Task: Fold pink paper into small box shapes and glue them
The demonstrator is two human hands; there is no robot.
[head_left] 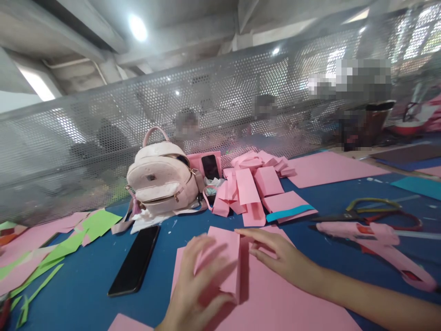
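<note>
A folded piece of pink paper [229,257] stands slightly raised on a larger sheet of pink paper [272,296] in front of me. My left hand [198,285] lies over its left side, fingers spread and slightly blurred, the thumb near its lower right edge. From the right, my right hand [280,255] reaches in with fingers stretched out. Its index fingertip is at the top right corner of the folded paper, and the thumb and other fingers rest above the large sheet. Neither hand is closed around anything.
A black phone [134,262] lies left on the blue table [86,289]. Behind stand a pale pink backpack [161,174] and a pile of folded pink strips [248,184]. Right lie a pink glue gun [368,234] and scissors [375,207]. Green paper scraps [98,225] lie left, before a perforated metal screen [220,92].
</note>
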